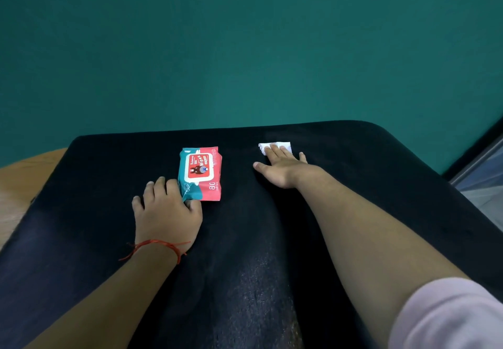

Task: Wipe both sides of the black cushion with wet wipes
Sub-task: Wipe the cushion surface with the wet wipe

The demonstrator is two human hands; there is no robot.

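A large black cushion fills the lower half of the head view. On its far middle lies a teal and red pack of wet wipes. My left hand rests on the cushion at the pack's near left corner, thumb and forefinger pinching that corner. To the right, my right hand lies flat with straight fingers pressing a white wet wipe onto the cushion near its far edge. The fingers cover most of the wipe.
A teal wall rises right behind the cushion. A wooden surface shows at the left under the cushion. At the far right a dark frame and a grey floor strip are visible.
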